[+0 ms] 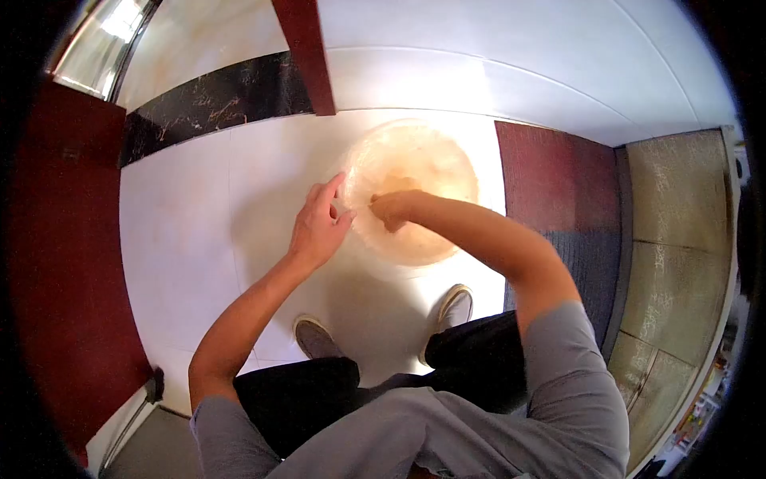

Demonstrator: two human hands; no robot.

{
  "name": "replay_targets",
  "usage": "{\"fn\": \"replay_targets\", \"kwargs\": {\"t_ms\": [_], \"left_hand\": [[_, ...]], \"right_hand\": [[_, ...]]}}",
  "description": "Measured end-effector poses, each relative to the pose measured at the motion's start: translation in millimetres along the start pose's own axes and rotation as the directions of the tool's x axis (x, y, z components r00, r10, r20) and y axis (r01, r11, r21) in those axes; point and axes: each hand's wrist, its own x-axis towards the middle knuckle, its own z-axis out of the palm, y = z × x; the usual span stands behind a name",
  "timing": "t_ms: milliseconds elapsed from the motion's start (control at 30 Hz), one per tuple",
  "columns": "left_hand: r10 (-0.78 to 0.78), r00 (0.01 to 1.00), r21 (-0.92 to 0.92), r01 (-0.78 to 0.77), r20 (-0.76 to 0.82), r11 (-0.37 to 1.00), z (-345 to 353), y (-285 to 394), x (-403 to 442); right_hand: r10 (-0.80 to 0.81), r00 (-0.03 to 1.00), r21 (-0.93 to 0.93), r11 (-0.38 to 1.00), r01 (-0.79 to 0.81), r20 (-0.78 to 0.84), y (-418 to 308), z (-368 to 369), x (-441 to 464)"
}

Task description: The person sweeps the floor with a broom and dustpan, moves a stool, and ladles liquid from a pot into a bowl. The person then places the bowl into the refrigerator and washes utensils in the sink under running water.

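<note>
A round, pale, translucent basin (455, 156) rests on the white floor in front of my feet, its inside washed out by bright light. My left hand (321, 215) is at the basin's left rim, with thumb and fingers apart. Over the inside of the basin, left of its middle, is my right hand (392, 209), bent downward with its fingers curled. What those fingers hold, if anything, is hidden by the hand and the glare.
A red and dark grey mat (558, 176) lies right of the basin, beside a tiled strip (678, 239). A dark red door (72, 239) stands at the left. My shoes (317, 337) are just below the basin. A red post (307, 56) stands behind.
</note>
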Motion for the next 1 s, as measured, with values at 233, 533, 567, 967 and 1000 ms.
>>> {"fn": "replay_targets", "kwargs": {"t_ms": [233, 533, 567, 967, 1000], "left_hand": [[-0.075, 0.997, -0.074, 0.073, -0.021, 0.995, 1.1, 0.2, -4.8], [-0.158, 0.987, -0.038, 0.16, 0.041, 0.986, 0.0, -5.9, -3.6], [-0.199, 0.977, -0.028, 0.202, 0.083, 0.979, 0.4, -1.9, -1.6], [-0.381, 0.879, -0.304, 0.461, 0.287, 0.834, 4.3, 13.6, 5.0], [-0.369, 0.884, -0.304, 0.45, 0.288, 0.839, 3.8, 17.2, 6.5]], "right_hand": [[0.048, 0.978, 0.114, 0.993, -0.025, -0.202, -11.8, 23.3, 9.2], [0.289, 0.947, -0.315, 0.894, -0.319, -0.14, 21.1, 17.0, -41.1], [0.264, 0.94, -0.191, 0.933, -0.306, -0.217, 42.1, 36.9, -31.2], [-0.111, 0.984, 0.099, 0.99, 0.098, 0.138, 29.5, 59.5, -3.0], [-0.1, 0.986, 0.097, 0.991, 0.087, 0.132, 29.7, 60.3, -4.9]]}}
